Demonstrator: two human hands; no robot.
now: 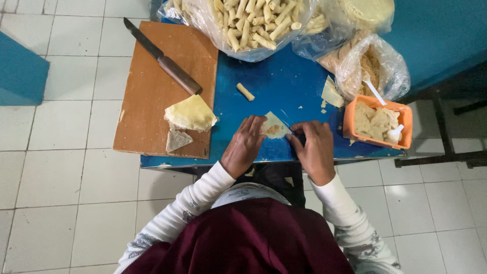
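1. Head view looks straight down on a small blue counter point(274, 83) standing on a white tiled floor point(66, 182).
2. Both hands rest at the counter's near edge, on either side of a pale triangular wrapper point(274, 125) that lies flat on the blue surface with a small dab of filling on it.
3. Left hand point(245, 145) lies loosely curled, its fingertips touching the wrapper's left edge; it grips nothing firmly.
4. Right hand point(315, 149) is also loosely curled, fingertips at the wrapper's right corner, pinching or pressing it; I cannot tell which.
5. Left of the hands lies a brown cutting board point(152, 96), with a long knife point(161, 60) set slantwise on it and a stack of wrappers point(190, 113) at its right edge.
6. One finished roll point(245, 92) lies alone on the counter beyond the hands.
7. Further back sits a clear bag of finished rolls point(248, 25).
8. Right of the hands stands an orange tub point(349, 121) holding filling, with a white spoon point(394, 134) in it.
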